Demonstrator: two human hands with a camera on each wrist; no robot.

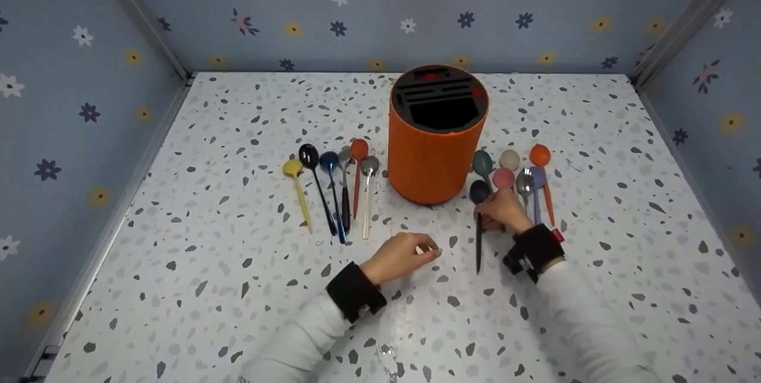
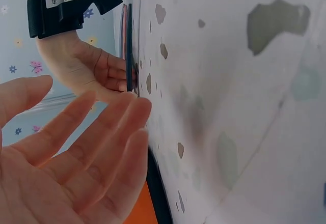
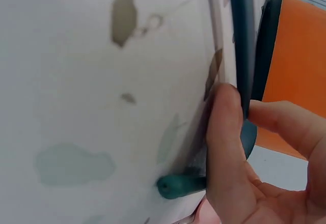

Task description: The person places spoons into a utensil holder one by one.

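In the head view my right hand point(image 1: 502, 210) pinches the handle of a black spoon point(image 1: 478, 246) between thumb and fingers, just below the bowl. The handle points toward me, close over the table. The right wrist view shows the dark handle point(image 3: 242, 35) between thumb and fingertip, with the end of a green spoon's handle point(image 3: 181, 185) beside the hand. My left hand point(image 1: 399, 257) hovers low in front of the orange knife block point(image 1: 431, 163), fingers loosely bent and holding nothing. Its bare palm point(image 2: 86, 178) shows in the left wrist view.
Left of the block lie several spoons, among them a yellow spoon point(image 1: 293, 168) and a red spoon point(image 1: 359, 150). More spoons lie at right around my hand, including a pink spoon point(image 1: 503, 178), a silver fork-like spoon point(image 1: 525, 181) and an orange spoon point(image 1: 540, 155). Patterned walls point(image 1: 380, 8) enclose the speckled table.
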